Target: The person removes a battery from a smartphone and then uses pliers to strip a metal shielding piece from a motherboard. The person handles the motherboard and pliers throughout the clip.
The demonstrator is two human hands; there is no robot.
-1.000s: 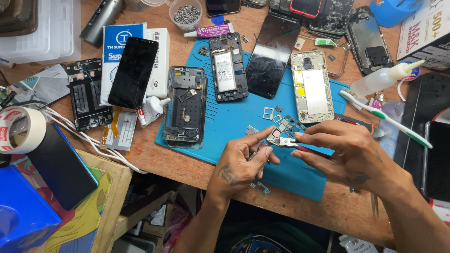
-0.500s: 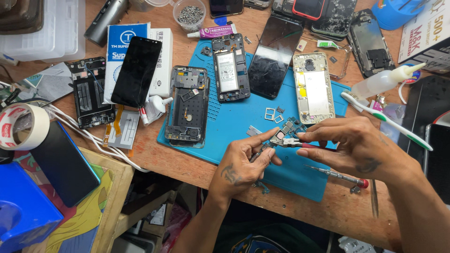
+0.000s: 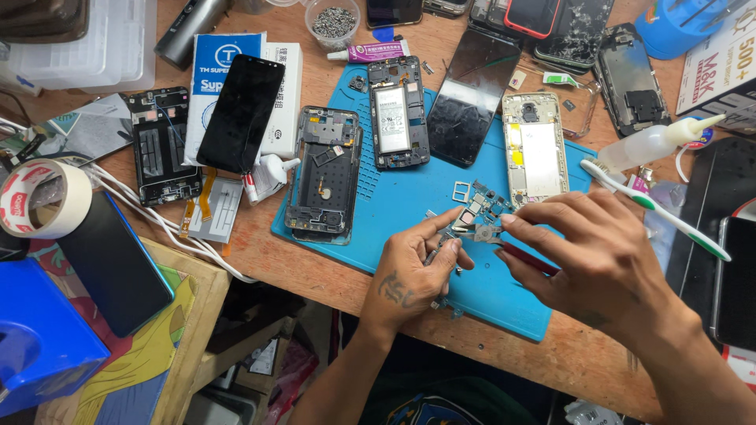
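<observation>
Left hand (image 3: 413, 271): grip pinches slim metal tweezers (image 3: 438, 249) on the small green circuit board (image 3: 480, 212).
Right hand (image 3: 598, 252): grip holds the board's right edge.
Place: blue rubber mat (image 3: 409, 197), near right.

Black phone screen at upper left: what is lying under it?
The black phone screen lies across a blue-and-white box and a white box, with its lower end over bare table. Whatever sits directly beneath its middle is covered.

Single head-worn view, looking steeply down and forward onto the counter (image 3: 315, 271) from close above. The blue mat (image 3: 409, 197) fills the centre; both forearms enter from 6 o'clock, the counter's far edge lying toward 12 o'clock. No second view shares the scene.
</observation>
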